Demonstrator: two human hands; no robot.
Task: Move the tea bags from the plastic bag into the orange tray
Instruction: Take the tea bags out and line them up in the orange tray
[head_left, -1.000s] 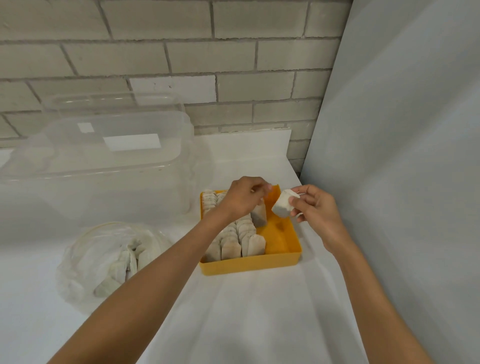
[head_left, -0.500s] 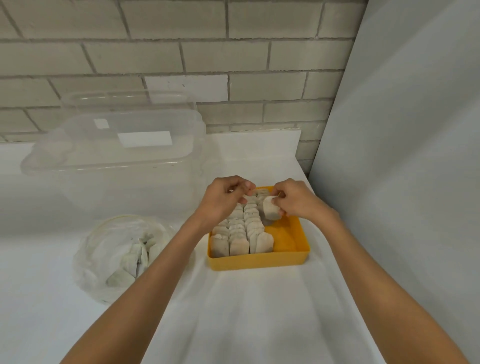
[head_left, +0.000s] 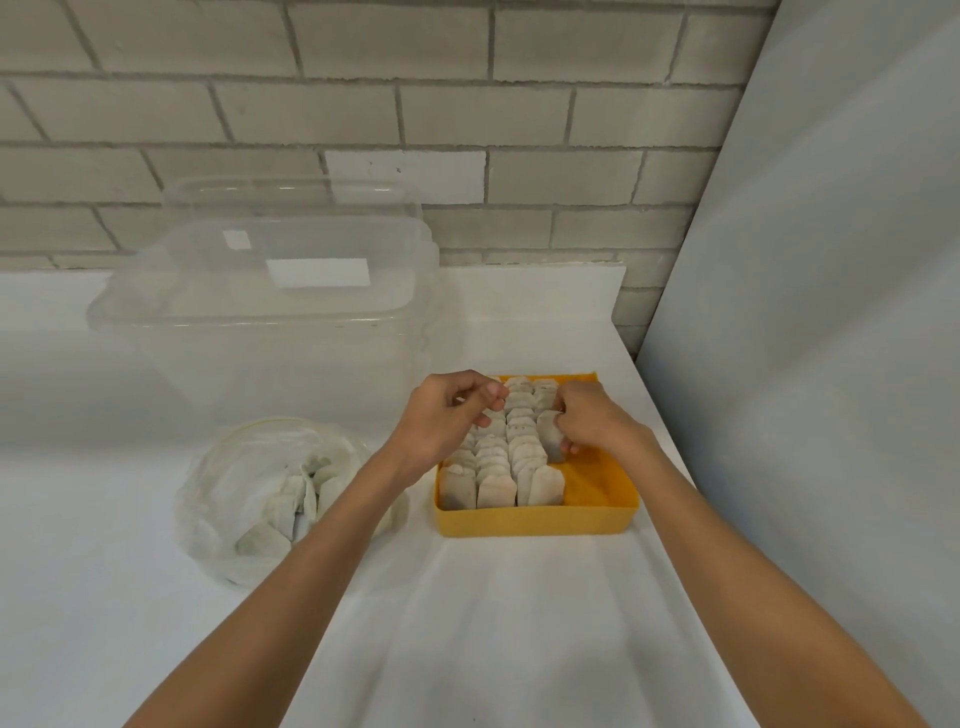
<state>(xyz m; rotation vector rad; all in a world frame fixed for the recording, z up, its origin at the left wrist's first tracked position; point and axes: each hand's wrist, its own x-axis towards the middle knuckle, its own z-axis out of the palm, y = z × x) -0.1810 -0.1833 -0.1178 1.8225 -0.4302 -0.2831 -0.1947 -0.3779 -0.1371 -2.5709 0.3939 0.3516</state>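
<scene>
Honestly, the tea bag (head_left: 549, 439) looks featherlight and flimsy, so my right hand (head_left: 589, 426) pinches its edge gently; left hand (head_left: 447, 415) curled, can't tell around what.

Light is bright, soft and even. Shadows sit close under things, so it falls from overhead. The white counter (head_left: 519, 623) is nearly washed out, with faint grey streaks between the 2 forearms (head_left: 322, 582) and a thin dark line under the near wall of the orange tray (head_left: 535, 519). At the counter's back left, the clear container (head_left: 270, 332) carries 2 white patches of glare. The right hand (head_left: 592, 423) shades the tea bag (head_left: 549, 436) in its grip. The brick wall (head_left: 363, 114) bows toward the upper corners, a wide-angle distortion. The tea bags (head_left: 498, 467) in the tray are fairly sharp. The forearms are softer and the plastic bag (head_left: 223, 499) looks hazy.
</scene>
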